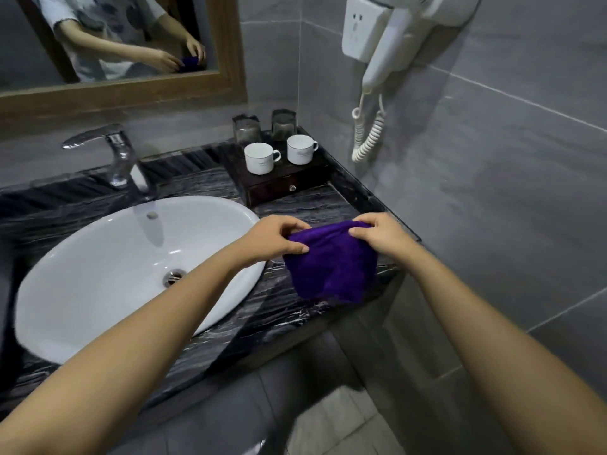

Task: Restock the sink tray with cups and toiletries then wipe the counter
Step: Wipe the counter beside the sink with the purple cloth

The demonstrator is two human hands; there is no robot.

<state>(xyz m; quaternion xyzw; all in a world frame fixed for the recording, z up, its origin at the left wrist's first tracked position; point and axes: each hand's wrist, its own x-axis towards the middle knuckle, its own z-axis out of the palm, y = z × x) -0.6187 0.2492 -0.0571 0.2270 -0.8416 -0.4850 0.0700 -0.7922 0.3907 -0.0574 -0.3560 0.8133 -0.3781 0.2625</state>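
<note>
While both hands, left [279, 239] and right [377, 233], pinch the cloth's [331, 267] top edge, it hangs spread, seemingly readied for wiping the tabletop [295, 310].

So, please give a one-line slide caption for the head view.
Both hands, left hand and right hand, hold a purple cloth above the dark counter beside the sink.

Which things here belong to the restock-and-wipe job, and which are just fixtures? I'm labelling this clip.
Job: purple cloth held by left hand and right hand; white cups; glasses; tray; counter.
Bystanders: hairdryer, faucet, mirror.
</note>
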